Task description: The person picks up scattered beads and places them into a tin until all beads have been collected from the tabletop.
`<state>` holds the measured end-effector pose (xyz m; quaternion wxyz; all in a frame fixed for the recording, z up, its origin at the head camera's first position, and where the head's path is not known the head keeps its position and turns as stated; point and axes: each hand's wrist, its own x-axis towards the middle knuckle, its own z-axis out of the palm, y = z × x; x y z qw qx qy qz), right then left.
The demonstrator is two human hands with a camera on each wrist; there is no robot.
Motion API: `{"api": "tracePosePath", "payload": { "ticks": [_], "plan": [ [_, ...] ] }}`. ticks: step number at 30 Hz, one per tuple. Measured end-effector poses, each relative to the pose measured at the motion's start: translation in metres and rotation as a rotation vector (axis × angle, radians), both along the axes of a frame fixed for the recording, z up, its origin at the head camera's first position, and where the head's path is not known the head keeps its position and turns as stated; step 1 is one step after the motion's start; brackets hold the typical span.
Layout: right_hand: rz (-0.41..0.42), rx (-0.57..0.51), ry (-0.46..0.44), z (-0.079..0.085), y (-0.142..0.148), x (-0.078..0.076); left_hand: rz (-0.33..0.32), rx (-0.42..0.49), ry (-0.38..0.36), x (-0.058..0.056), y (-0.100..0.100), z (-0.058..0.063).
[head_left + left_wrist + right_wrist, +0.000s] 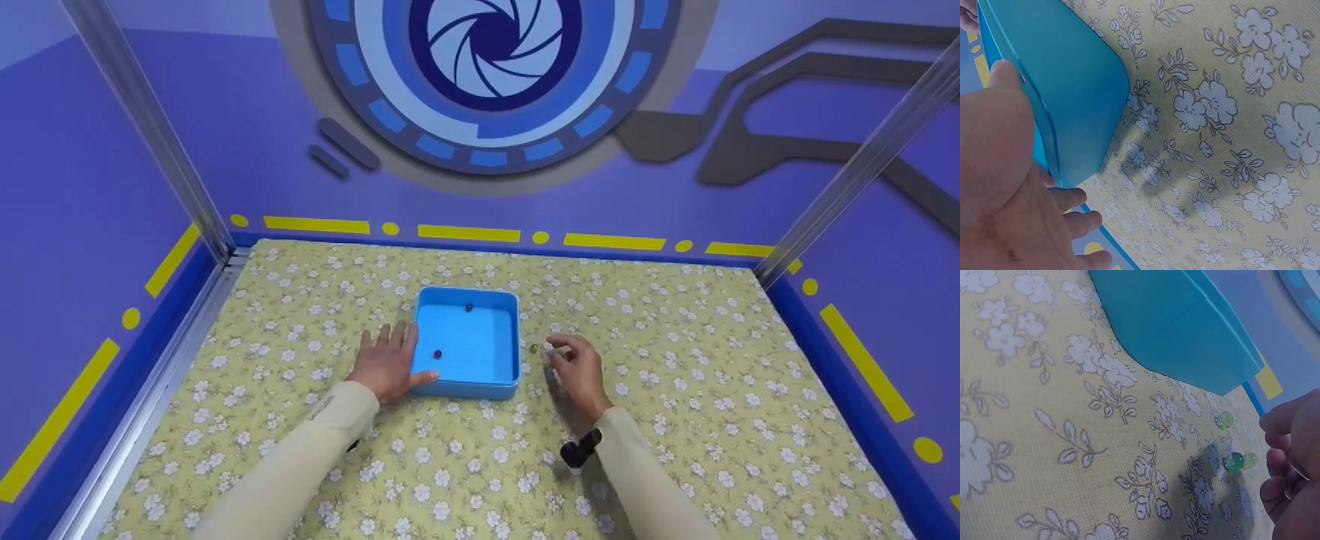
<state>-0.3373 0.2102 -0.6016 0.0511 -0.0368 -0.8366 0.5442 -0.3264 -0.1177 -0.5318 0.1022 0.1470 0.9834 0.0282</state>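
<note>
A shallow blue square box (466, 391) sits on the cloth, with two small dark red balls, one (437, 354) near its left wall and another (469, 307) toward the back. At its left side my left hand (386, 364) rests against the rim, fingers extended and thumb lying over the near left corner. Right of the box, my right hand (581, 371) hovers low with bent fingers. Close by its fingertips, the right wrist view shows a green glass marble (1234, 462), a pale clear one (1249, 459) beside it, and a yellowish one (1224, 419) nearer the box.
A yellow flowered cloth (465, 480) covers the table. Purple panels (247, 135) with yellow markings stand behind and on both sides, joined by metal posts (150, 120) at the corners. A black strap device (581, 450) sits on the right wrist.
</note>
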Motion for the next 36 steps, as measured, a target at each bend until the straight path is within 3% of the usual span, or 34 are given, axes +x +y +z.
{"api": "tracePosePath", "payload": {
  "ticks": [10,21,33,36],
  "plan": [
    [-0.011,0.003,-0.014,-0.006,0.001,0.002,0.004,0.016,-0.009,0.001,0.0,0.002],
    [0.003,0.061,0.016,-0.011,0.006,0.004,-0.005,0.027,0.044,0.002,-0.001,-0.001],
    [-0.005,-0.093,-0.063,-0.016,0.007,0.007,-0.006,0.034,0.033,0.001,-0.002,-0.001],
    [-0.006,-0.078,-0.063,-0.016,0.007,0.007,-0.003,0.027,0.026,0.0,-0.001,-0.001]
  ]
}}
